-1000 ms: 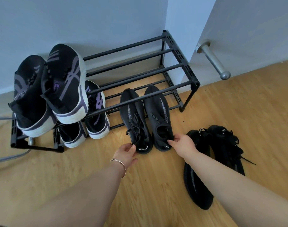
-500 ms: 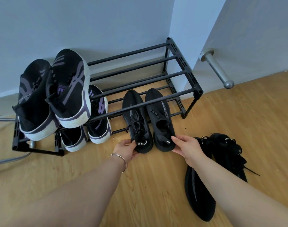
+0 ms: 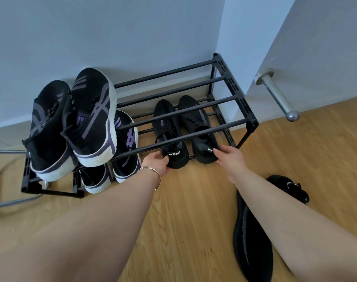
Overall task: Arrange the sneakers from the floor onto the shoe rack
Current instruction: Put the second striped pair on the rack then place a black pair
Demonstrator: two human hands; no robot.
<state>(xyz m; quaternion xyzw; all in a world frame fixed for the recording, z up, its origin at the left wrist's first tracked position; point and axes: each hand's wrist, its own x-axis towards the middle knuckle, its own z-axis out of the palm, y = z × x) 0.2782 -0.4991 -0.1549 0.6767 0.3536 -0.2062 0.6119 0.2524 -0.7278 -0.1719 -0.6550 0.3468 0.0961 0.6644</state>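
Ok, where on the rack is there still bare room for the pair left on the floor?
The upper tier is bare right of the purple-striped sneakers, over to the end frame. The lower tier is crowded: striped pair at left, all-black sneakers filling the rest.

The top bars of the shoe rack [image 3: 242,102] cross over the black sneaker pair [image 3: 185,129] on the lower tier, hiding strips of both. Beneath the rack's left end, a second purple-striped pair [image 3: 112,169] shows only heels and sides. Right of the rack, the right forearm covers much of two black sneakers on the floor [image 3: 252,241]. The print on the pull tabs is barely legible.
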